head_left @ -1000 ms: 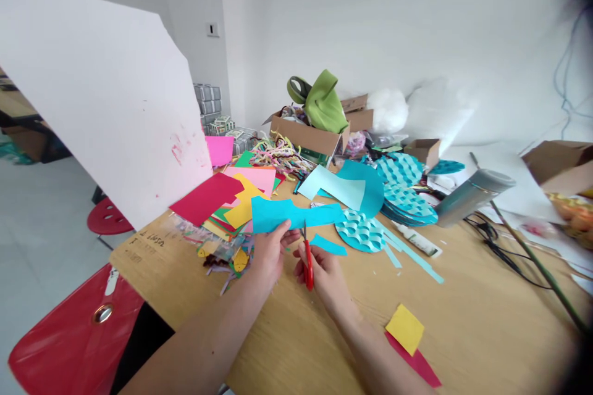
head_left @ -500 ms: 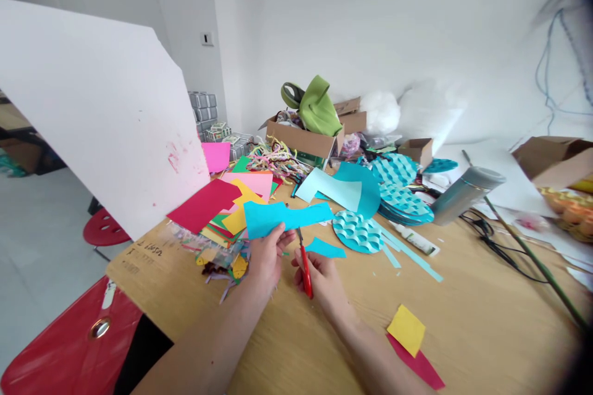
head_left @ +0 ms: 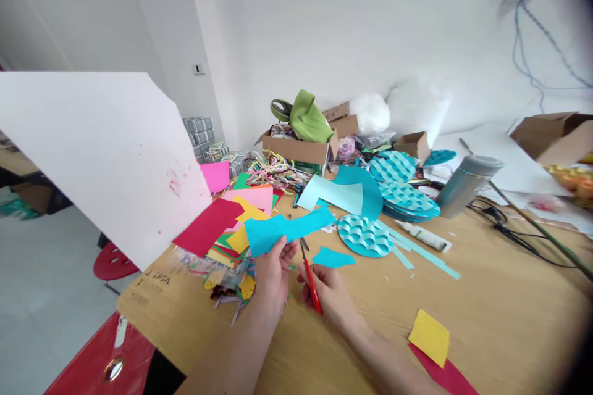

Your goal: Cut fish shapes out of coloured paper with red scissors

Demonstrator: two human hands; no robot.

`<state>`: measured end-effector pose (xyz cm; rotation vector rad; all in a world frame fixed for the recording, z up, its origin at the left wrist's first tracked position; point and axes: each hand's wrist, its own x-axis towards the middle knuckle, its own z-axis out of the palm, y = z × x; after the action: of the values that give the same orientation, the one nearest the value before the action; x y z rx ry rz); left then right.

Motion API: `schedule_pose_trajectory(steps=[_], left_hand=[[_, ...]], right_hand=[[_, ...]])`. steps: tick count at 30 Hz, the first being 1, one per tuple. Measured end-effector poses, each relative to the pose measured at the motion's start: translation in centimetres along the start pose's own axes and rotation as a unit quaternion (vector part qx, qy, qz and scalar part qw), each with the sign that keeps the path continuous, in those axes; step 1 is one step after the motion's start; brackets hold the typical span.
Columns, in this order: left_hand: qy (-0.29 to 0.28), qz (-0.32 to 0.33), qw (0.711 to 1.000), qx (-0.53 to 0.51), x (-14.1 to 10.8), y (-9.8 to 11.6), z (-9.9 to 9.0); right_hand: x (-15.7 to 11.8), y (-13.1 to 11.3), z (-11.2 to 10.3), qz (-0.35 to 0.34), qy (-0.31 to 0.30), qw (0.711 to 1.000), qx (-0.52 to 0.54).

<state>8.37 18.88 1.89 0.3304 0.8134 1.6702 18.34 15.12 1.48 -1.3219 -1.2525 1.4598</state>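
My left hand (head_left: 274, 268) pinches the lower edge of a sheet of blue paper (head_left: 266, 233), its outline cut unevenly and narrowing toward the right. Red-handled scissors (head_left: 313, 287) are gripped in my right hand (head_left: 327, 289), blades pointing up just beside the paper's lower edge. Whether the blades touch the paper I cannot tell. Just right of the scissors a blue paper offcut (head_left: 332, 257) lies on the table. Beyond it rests a blue disc (head_left: 365, 236) covered with wavy pale strips.
Coloured paper sheets (head_left: 208, 225) are piled at left beside a large white board (head_left: 102, 154). Stacked blue discs (head_left: 407, 202), a glue bottle (head_left: 424, 236) and a grey tumbler (head_left: 469, 185) stand or lie at right. Yellow paper (head_left: 430, 336) lies near the front.
The view has shifted a little, with the table scene lower in the picture. The scissor blades now show apart from the paper's edge; both hands keep their hold.
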Motion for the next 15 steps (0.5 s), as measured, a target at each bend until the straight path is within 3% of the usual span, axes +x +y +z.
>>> schedule_pose_trajectory(steps=[8, 15], left_hand=[[-0.017, -0.017, 0.999, 0.022, 0.0, -0.76, -0.46], [0.009, -0.015, 1.0, 0.009, -0.03, -0.59, -0.4]], right_hand=[[0.33, 0.28, 0.02, -0.023, 0.011, 1.0, 0.018], [0.26, 0.19, 0.27, -0.026, 0.002, 0.999, 0.024]])
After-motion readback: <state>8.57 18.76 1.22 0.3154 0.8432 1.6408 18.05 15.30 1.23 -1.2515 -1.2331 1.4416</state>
